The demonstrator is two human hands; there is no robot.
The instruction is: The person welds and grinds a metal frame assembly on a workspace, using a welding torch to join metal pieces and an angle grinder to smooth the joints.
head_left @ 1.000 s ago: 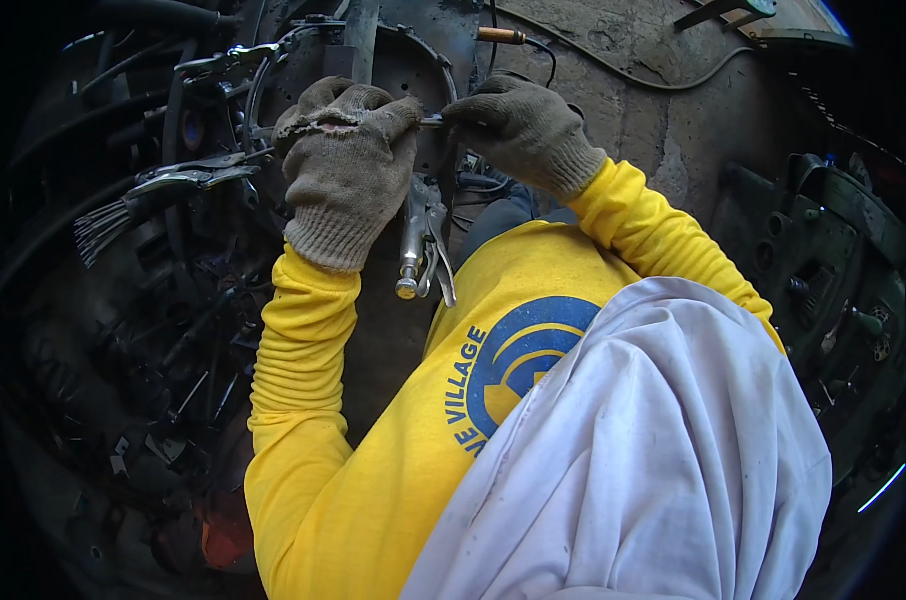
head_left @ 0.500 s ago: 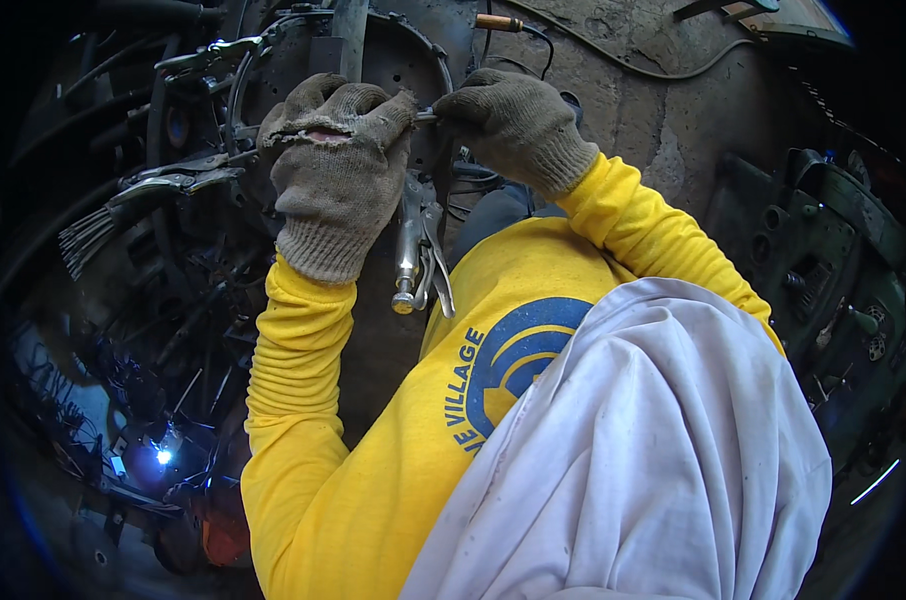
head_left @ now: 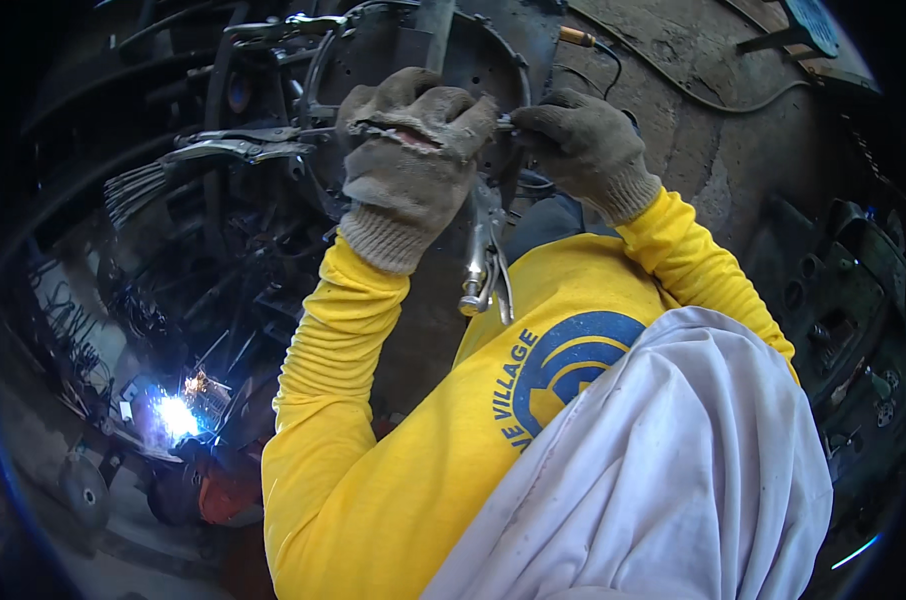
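Note:
Both my hands wear grey-brown knitted gloves and work at the near right edge of a round metal frame (head_left: 522,70). My left hand (head_left: 408,150) is closed, its fingers curled over the frame; what they grip is hidden. A torn slit runs across the back of that glove. Beside it, my right hand (head_left: 588,145) pinches a small bright metal piece (head_left: 504,122), whose other end meets the left hand's fingertips. Locking pliers (head_left: 479,265) hang just below the hands. More locking pliers (head_left: 238,148) clamp the frame's left side, and another pair (head_left: 283,28) sits farther up.
A flat metal bar (head_left: 435,35) crosses the frame. An orange-handled tool (head_left: 577,36) with a black cable lies beyond my right hand. A hose (head_left: 693,95) crosses the floor. Dark green machinery (head_left: 863,300) stands right. At lower left, a bright welding arc (head_left: 178,418) throws sparks near a person.
The whole view has shifted, so hands and frame appear farther right. The welding glow at lower left has grown much brighter, with sparks. My hands keep nearly the same hold.

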